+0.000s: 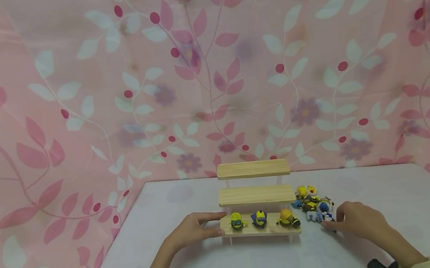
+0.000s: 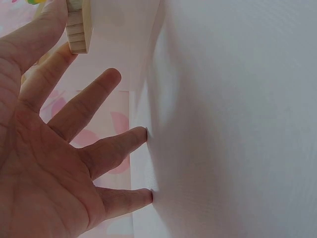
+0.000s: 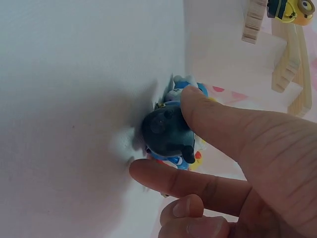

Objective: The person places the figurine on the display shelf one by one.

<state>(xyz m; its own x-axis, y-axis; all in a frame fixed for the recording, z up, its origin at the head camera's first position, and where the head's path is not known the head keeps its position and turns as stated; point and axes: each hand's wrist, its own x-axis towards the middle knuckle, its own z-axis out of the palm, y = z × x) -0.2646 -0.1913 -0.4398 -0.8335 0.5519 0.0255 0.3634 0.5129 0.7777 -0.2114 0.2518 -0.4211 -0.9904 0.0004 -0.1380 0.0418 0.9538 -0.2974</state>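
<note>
Flanking a dark figurine (image 3: pixel 168 131), the right grip (image 1: pixel 362 219) is spread; left grip (image 1: pixel 191 231) pinches shelf (image 1: pixel 272 226).

"Where is the left hand (image 1: pixel 194 229)?"
"Near seven o'clock in the head view, forearm (image 1: pixel 161 255) slanting up toward one, thumb and index finger pinching, pointed at three."
"Its remaining fingers (image 2: pixel 86 110)?"
"Fanned apart, nearly straight."
"And the right hand (image 1: pixel 361 219)?"
"At four o'clock, back of the hand uppermost, thumb and index finger parted, other fingers folded inward. Whether it grips, I can't tell."
</note>
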